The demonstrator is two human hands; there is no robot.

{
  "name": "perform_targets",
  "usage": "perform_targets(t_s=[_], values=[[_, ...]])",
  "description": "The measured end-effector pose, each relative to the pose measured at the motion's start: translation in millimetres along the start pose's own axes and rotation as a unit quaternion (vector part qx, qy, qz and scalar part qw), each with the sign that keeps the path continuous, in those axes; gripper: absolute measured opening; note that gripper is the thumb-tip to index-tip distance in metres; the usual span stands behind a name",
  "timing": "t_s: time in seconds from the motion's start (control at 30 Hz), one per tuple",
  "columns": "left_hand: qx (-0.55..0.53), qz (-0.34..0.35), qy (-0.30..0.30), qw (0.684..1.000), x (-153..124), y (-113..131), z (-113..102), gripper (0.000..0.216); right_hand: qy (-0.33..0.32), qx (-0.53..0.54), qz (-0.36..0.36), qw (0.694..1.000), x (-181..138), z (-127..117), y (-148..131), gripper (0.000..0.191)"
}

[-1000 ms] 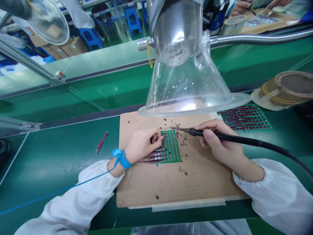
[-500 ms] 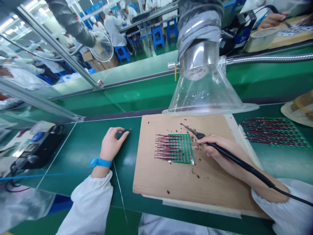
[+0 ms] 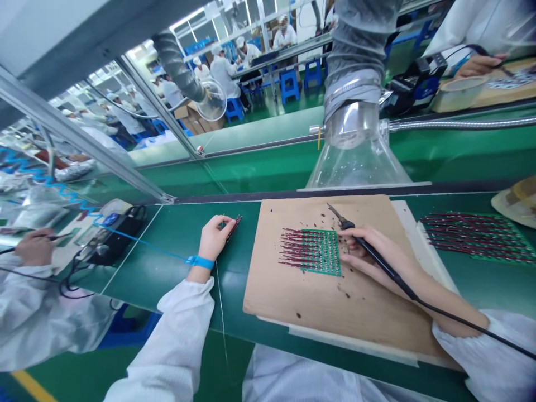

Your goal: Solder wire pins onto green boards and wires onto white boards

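My left hand [image 3: 214, 239], with a blue strap at its wrist, rests on the green bench left of the brown board. Its thumb and fingers are closed on several thin dark red wires [image 3: 235, 226], mostly hidden behind the hand. In my right hand [image 3: 372, 251] is a black soldering iron [image 3: 391, 272], its tip pointing up and left, above the brown surface. The right fingertips are at the right edge of a green circuit board panel [image 3: 321, 252]. Rows of dark red wires [image 3: 291, 248] stick out from the panel's left side.
A clear fume hood [image 3: 358, 162] hangs behind the brown work board [image 3: 285, 296], which has dark specks. On the right lies another wired panel [image 3: 486, 237] near a round container [image 3: 519, 201]. At left are a black box [image 3: 117, 240] and a co-worker's hand [image 3: 36, 245].
The view has swung left, bringing a co-worker's hand in. More red wires show at my left fingers. My right fingers have moved to the panel's edge, the iron still held.
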State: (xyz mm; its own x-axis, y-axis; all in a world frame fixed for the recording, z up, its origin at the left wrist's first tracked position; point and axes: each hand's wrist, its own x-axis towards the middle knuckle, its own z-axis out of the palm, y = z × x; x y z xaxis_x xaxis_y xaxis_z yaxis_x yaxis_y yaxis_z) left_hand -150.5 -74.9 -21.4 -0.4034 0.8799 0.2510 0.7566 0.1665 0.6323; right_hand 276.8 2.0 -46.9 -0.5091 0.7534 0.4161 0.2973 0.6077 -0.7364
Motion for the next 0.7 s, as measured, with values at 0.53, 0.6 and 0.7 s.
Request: perform_targets(t_s=[0.53, 0.6, 0.7], values=[[-0.098, 0.223, -0.274, 0.930, 0, 146, 76, 0.016, 0.032, -0.043, 0.033, 0.998, 1, -26, -28, 0.018], [-0.106, 0.228, -0.282, 0.926, -3, 144, 82, 0.018, 0.038, -0.054, 0.042, 0.997, 3, -26, -29, 0.016], [-0.101, 0.244, -0.276, 0.924, -11, 138, 85, 0.016, 0.035, -0.057, 0.043, 0.997, 4, -27, -32, 0.015]])
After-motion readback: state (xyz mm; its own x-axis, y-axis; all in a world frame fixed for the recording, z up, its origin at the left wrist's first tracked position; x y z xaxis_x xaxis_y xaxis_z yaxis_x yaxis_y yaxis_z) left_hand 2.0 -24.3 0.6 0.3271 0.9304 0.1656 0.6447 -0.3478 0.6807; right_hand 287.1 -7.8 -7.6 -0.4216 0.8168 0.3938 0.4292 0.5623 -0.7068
